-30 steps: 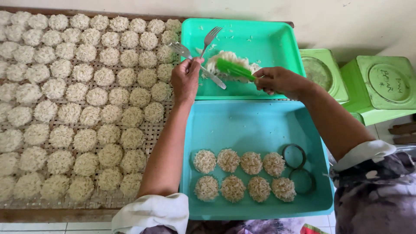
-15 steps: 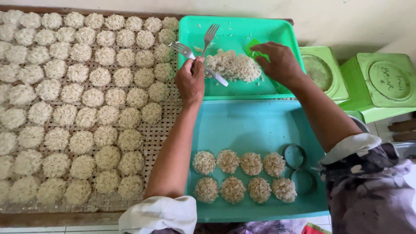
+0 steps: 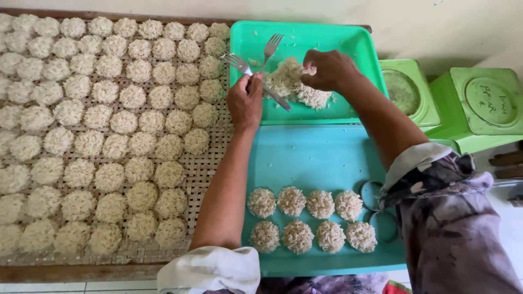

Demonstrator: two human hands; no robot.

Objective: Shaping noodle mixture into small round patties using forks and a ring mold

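My left hand [image 3: 245,100] grips two metal forks [image 3: 256,62] at the near left edge of the green tray [image 3: 348,41], their tines pointing away. My right hand [image 3: 327,68] presses fingers down into the pile of pale noodles [image 3: 297,87] in that tray. Below it lies a blue tray [image 3: 316,158] with two rows of round noodle patties [image 3: 305,218] at its near end. Two metal ring moulds [image 3: 373,193] lie beside the patties, partly hidden by my right sleeve.
A woven bamboo rack [image 3: 210,163] on the left carries several rows of round noodle patties [image 3: 109,120]. Two green lidded containers [image 3: 479,103] stand at the right. A pale wall runs behind the trays.
My right hand has let a green scoop out of view and moved down onto the noodle pile. My left hand has shifted slightly left, still holding the forks.
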